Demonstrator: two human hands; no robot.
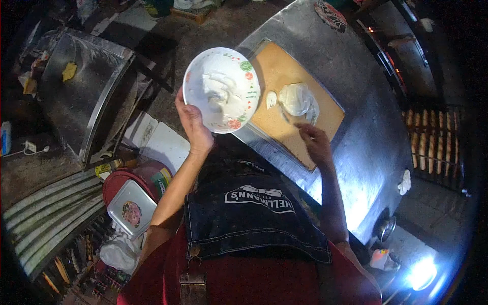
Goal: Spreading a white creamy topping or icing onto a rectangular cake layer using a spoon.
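My left hand point(194, 122) grips the lower left rim of a white bowl point(246, 109) with a printed fruit pattern, tilted above the near edge of the table. White cream point(218, 91) lies thick inside it. A rectangular golden sponge cake sheet point(267, 63) rests in a shallow tray on the metal table. On the cake sit a large mound of white cream point(300, 99) and a small dollop point(271, 99) beside it. My right hand point(314, 140) is closed on a thin utensil point(286, 118) whose tip is beside the large mound; its exact kind is unclear.
The metal table point(371, 137) extends to the right. Beyond it stand a glowing oven point(391, 56) and a rack of long baked sticks point(432, 134). At left are another metal table point(76, 96) and a red bucket point(114, 185) with a lidded container point(133, 208). A bright lamp point(423, 274) shines lower right.
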